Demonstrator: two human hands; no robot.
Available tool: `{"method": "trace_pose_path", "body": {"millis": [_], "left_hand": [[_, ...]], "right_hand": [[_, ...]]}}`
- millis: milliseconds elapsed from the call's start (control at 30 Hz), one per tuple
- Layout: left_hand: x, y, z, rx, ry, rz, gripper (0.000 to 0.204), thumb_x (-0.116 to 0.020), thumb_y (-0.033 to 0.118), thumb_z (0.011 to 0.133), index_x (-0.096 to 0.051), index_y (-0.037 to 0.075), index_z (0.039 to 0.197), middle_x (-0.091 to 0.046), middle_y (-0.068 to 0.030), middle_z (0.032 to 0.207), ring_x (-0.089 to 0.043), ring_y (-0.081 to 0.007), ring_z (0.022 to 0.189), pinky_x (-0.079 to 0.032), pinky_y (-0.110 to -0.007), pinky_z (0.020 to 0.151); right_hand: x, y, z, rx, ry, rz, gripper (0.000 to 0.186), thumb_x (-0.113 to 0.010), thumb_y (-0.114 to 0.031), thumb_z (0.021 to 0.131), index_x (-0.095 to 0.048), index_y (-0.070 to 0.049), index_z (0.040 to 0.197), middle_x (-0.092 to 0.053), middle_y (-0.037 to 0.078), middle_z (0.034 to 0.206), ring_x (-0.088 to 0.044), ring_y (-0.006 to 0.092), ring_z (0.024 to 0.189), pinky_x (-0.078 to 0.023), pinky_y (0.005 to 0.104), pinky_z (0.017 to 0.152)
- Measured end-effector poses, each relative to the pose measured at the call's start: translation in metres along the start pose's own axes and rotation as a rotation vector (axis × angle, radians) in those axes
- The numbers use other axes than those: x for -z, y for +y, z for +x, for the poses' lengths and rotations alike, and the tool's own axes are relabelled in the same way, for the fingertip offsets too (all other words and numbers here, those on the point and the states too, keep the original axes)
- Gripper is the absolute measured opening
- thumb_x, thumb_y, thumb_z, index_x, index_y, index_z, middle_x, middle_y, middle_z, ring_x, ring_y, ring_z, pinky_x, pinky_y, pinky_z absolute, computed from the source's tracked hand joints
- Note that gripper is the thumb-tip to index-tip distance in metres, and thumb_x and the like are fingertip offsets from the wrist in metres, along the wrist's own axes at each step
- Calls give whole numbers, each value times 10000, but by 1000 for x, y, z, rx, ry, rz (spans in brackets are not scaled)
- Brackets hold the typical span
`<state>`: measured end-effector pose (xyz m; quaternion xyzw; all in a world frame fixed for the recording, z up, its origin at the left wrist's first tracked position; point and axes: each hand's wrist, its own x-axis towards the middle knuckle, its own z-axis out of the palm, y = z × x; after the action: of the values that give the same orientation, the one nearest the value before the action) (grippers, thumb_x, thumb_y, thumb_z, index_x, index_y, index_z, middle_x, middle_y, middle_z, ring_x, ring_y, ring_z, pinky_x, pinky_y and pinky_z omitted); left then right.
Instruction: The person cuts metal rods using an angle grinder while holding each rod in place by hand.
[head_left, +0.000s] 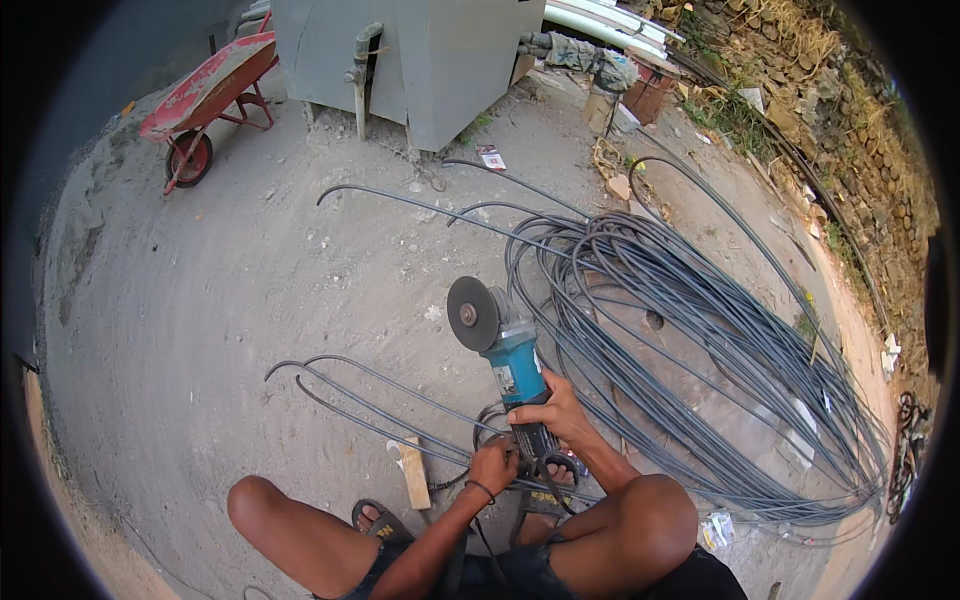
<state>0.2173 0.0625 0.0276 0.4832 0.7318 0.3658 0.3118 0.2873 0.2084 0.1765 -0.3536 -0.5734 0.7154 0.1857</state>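
Observation:
A teal and black angle grinder (pixel 515 372) points up and away from me, its dark round disc (pixel 485 325) on the left side and no guard visible around it. My right hand (pixel 562 415) is wrapped round the grinder's body. Lower down, my left hand (pixel 494 467) is closed at the grinder's black tail end, beside its dark cord; what lies inside those fingers is hidden. Several thin metal rods (pixel 375 408) with bent ends stretch left from near that hand. Just left of it, a small wooden block (pixel 414 475) lies on the ground.
A large loop of bent metal rods (pixel 650 265) spreads across the right side. My sandalled feet (pixel 385 522) stand close below the tool. Farther off are a red wheelbarrow (pixel 215 88), a big grey metal box (pixel 400 75), a bucket (pixel 603 103) and a stony bank (pixel 850 130).

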Motion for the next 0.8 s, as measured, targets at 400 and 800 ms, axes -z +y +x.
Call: {"method": "trace_pose_path", "body": {"millis": [400,800], "left_hand": [[-4,-3,7,40,37,-81,168,-652,98,848,-681,25,996,-691,-225,806,-690,-431,772,-536,-481,679],[-7,-5,8,22,75,-176,197,-681,128,829,-703,33,1000,-705,-233,806,-705,-425,774,-535,-467,674]], "right_hand": [[16,14,3,-112,78,315,468,-807,-90,710,-606,17,1120,-673,106,918,-691,204,761,-560,343,705],[12,18,0,-92,50,293,462,-809,-119,707,-622,7,1111,-664,89,933,-673,189,816,-541,329,740]]}}
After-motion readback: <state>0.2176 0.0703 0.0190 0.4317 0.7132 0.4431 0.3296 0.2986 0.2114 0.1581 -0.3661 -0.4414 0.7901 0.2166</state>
